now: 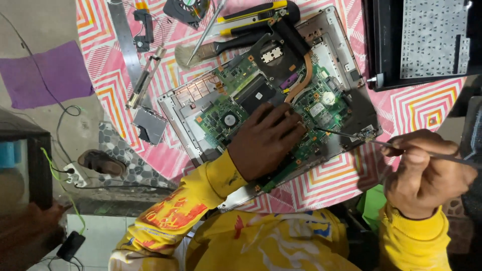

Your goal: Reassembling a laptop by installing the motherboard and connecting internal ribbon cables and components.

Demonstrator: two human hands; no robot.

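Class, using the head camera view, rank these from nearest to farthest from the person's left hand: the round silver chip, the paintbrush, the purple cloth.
1. Round silver chip, on the green board just left of the left hand.
2. Paintbrush, above on the tablecloth.
3. Purple cloth, far left on the floor.

A green motherboard point(281, 100) lies flat in its open grey case under the left fingers point(281, 123), a thin screwdriver point(381, 143) pinched in the right fingers point(411, 150).

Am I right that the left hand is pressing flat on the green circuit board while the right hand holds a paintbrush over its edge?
Not quite. In the head view, the right hand holds a thin metal tool, not a paintbrush; the brush lies unused on the table. The left hand does press flat on the green circuit board.
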